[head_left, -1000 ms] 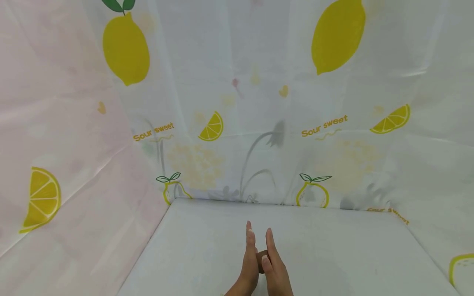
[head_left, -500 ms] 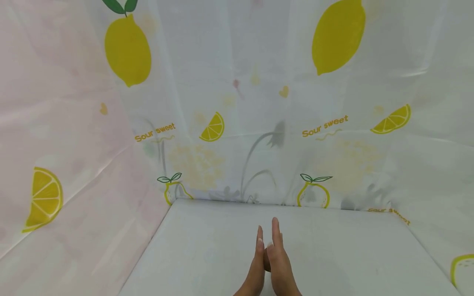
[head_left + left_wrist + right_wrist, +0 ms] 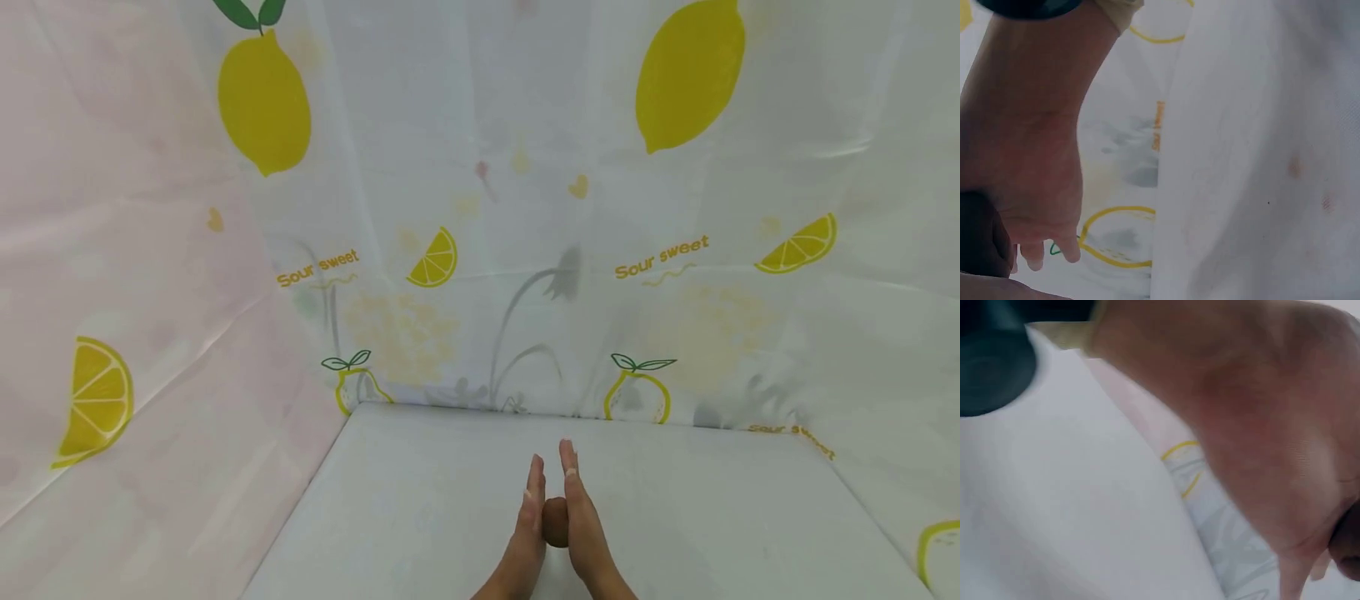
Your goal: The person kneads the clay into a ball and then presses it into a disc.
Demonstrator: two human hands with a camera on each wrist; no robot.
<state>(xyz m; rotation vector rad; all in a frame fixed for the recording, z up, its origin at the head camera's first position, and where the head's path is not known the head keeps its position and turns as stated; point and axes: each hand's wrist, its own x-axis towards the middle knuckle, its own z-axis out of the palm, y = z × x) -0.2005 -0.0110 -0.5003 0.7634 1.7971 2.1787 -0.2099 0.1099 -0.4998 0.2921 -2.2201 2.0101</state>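
Note:
Between my two facing palms sits a brown clay ball, roundish and matte. My left hand presses it from the left, with its fingers straight and pointing away from me. From the right, the palm of my right hand touches it, with straight fingers too. A gap shows between the fingertips of the two hands. In the left wrist view the dark side of the ball shows under the left palm. At the right edge of the right wrist view, part of the ball shows against the right palm.
A white tabletop lies beneath the hands. Behind it hangs a pale curtain printed with lemons and lettering, and a pinkish sheet slopes along the left side.
Both hands have shifted to the right and slid forward and back against each other with the ball between them. The ball shows more fully now and looks rounder.

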